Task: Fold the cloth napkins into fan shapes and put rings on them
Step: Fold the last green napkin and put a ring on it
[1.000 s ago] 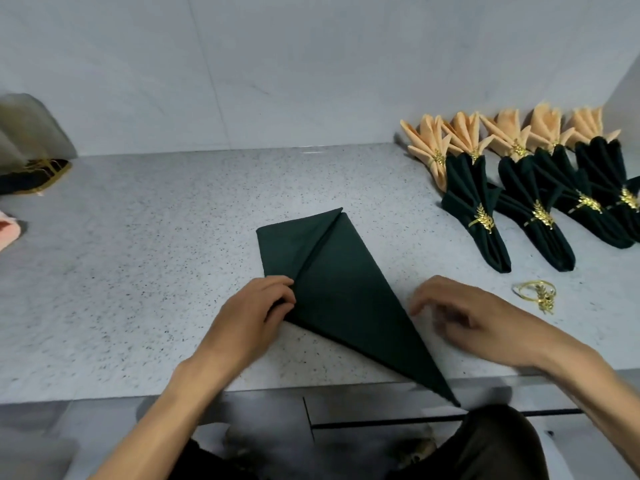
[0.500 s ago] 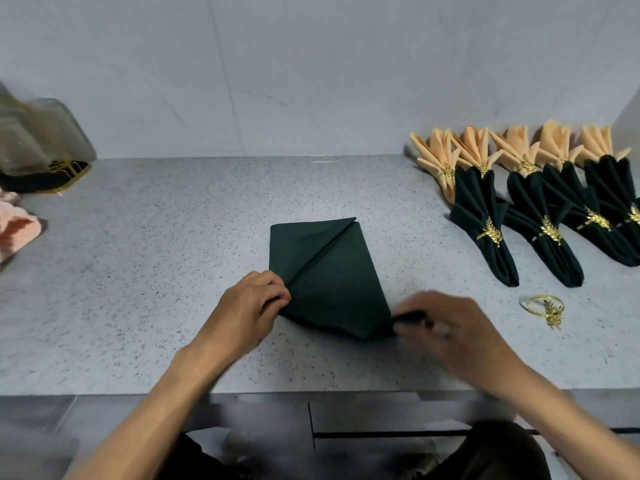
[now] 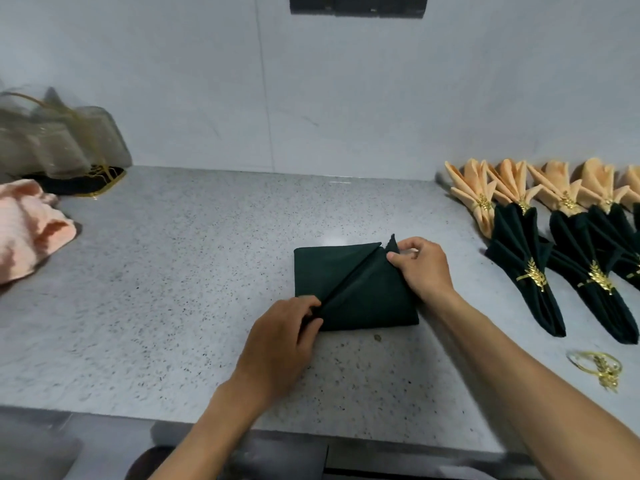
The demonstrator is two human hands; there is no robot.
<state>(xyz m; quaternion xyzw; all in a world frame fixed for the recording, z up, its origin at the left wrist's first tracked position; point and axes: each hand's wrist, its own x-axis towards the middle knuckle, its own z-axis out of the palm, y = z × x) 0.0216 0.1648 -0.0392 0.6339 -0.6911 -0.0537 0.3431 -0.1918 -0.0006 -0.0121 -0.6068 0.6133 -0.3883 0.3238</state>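
**Dark green napkin: second corner fold in hand**

Obs. Dark green napkin [image 3: 353, 289] lies flat on the speckled bench [image 3: 173, 271], roughly square, with a diagonal seam running between the two hands. Left hand [image 3: 280, 344] sits at the near end of that seam; its grip is narrow, fingers curled and pinching the cloth edge there. Right hand [image 3: 420, 268] is at the far end; its grip is closed on the napkin's far corner, which sticks up as a small point just beyond the fingertips.

Surroundings. To the right of the right-hand grip, well apart: finished dark green fans [image 3: 519, 268] with gold rings, and peach fans [image 3: 478, 195] behind them. A loose gold ring [image 3: 595, 367] lies on the bench nearer the person than those fans, right of the right forearm. Far to the left of the left-hand grip: a crumpled pink cloth [image 3: 31, 226].

Judgement. The step looks like laying the folded flap along the diagonal before pleating. To do it well:
- keep the left pinch fixed as the pivot, so the seam end does not wander;
- draw the far corner taut, then set it down so the flap edge meets the seam without overlap;
- flatten the raised tip before letting go, or the pleats will likely come out uneven;
- crease from the left grip toward the right.

Ring step not yet due; the loose ring appears within easy reach.
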